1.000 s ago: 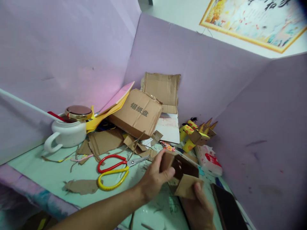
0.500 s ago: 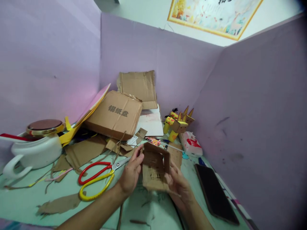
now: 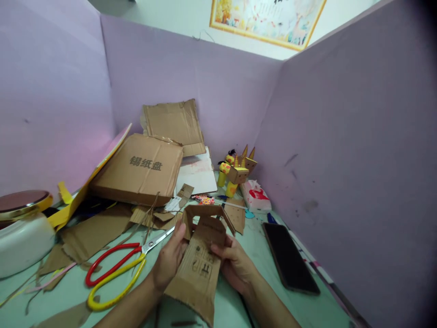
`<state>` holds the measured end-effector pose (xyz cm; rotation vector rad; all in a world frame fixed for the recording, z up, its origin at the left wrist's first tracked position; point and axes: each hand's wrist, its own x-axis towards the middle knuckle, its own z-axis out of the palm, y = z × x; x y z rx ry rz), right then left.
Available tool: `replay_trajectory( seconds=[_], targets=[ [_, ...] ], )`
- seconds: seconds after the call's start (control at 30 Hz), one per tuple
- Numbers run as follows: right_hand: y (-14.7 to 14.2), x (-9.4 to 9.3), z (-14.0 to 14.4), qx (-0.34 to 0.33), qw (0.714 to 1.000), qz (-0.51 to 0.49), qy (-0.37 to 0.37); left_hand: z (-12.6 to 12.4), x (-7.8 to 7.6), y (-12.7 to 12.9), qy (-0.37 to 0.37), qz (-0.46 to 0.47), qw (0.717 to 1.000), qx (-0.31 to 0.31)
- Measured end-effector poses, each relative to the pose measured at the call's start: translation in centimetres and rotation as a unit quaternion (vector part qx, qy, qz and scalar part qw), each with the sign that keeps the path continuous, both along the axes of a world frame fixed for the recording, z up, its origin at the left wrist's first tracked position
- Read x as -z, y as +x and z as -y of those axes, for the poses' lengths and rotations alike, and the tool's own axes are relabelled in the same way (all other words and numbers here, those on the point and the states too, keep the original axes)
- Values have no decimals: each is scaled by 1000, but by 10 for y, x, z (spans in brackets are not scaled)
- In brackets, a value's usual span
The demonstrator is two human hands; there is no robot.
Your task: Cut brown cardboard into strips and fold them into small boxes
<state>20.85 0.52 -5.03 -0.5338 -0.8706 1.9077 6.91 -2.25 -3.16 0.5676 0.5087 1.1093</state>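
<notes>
A folded cardboard piece (image 3: 200,278) is held between my two hands, its long printed flap hanging toward me and its narrow folded frame at the far end. My left hand (image 3: 170,257) pinches the left side of that frame. On the right, my right hand (image 3: 235,262) grips the edge of the flap, with the thumb on its printed face and the other fingers partly hidden behind it. Just left of my left hand lie scissors (image 3: 118,269) with one red and one yellow handle, blades pointing toward the cardboard.
A cardboard box (image 3: 139,171) and a cardboard sheet (image 3: 175,125) lean at the back. Cardboard scraps (image 3: 92,232) and a white pot (image 3: 23,246) are left. Giraffe-like figures (image 3: 235,171), a tissue pack (image 3: 256,196) and a phone (image 3: 290,257) are right. Purple panels (image 3: 164,68) enclose the table.
The cardboard piece has gone from a box shape to an opened one, its printed flap now swung out toward me. The view has turned to the right.
</notes>
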Motion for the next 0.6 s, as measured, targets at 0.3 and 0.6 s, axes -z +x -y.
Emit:
replay_trajectory(
  seconds=[0.3,0.6],
  targets=[
    [-2,-4,-2,95,995,-7,-19,2,1,-10,114,-197,971,-74],
    [-1,2,-7,193,979,46,42,-1,1,-20,118,-452,858,-215]
  ],
)
